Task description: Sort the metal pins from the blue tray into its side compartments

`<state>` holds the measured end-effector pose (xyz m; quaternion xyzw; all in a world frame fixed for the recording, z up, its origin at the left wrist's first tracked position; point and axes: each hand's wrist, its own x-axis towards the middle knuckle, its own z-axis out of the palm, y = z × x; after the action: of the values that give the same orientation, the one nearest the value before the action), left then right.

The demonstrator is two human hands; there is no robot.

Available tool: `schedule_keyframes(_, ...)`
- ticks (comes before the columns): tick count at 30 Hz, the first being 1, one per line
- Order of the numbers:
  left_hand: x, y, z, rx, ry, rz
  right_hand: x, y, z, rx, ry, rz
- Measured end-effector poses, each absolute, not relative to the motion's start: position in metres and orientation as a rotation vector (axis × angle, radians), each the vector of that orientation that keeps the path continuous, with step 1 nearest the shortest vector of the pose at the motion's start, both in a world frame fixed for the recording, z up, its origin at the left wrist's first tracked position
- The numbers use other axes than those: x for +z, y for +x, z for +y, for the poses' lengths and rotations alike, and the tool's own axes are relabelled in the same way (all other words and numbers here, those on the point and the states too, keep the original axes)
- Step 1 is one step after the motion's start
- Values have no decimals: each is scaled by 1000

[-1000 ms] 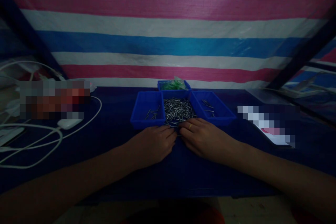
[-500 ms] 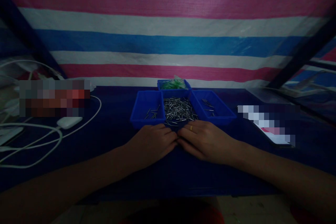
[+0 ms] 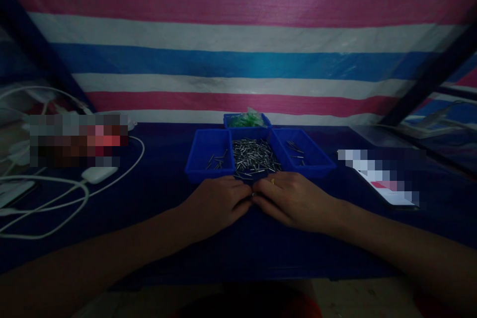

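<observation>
My left hand (image 3: 223, 201) and my right hand (image 3: 292, 201) meet at the fingertips in front of the middle blue bin, both closed in a pinch. A tiny pale glint shows between the fingertips, too small to name. A ring (image 3: 273, 182) is on my right hand. Just beyond lies a heap of thin metal pins (image 3: 255, 154) in the middle bin. A few similar pins lie in the left blue bin (image 3: 194, 159) and in the right blue bin (image 3: 320, 159).
Behind the pins a smaller blue bin (image 3: 226, 120) holds a clear bag of green pieces (image 3: 248, 119). White cables (image 3: 87, 194) and a white plug (image 3: 100, 174) lie at left, near a blurred-out object. A lit phone (image 3: 387, 191) rests at right on the dark blue table (image 3: 261, 253).
The hands stay together at almost the same spot. My right hand's fingers have turned slightly, and a small glint now shows between the fingertips.
</observation>
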<state>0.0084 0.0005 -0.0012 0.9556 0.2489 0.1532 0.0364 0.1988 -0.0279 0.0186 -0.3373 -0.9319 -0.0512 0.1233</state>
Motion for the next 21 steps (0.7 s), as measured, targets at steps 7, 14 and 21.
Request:
schedule_keyframes(7,1,8,-1,511,2947,785,20,199,-29,-117,-985,-2711)
schedule_keyframes(14,3,9,-1,524,2955,800,18,199,-27,-123,-985,-2713)
schedule_keyframes(21,4,8,-2,567,2989,855,21,200,-29,-195,-988,-2690)
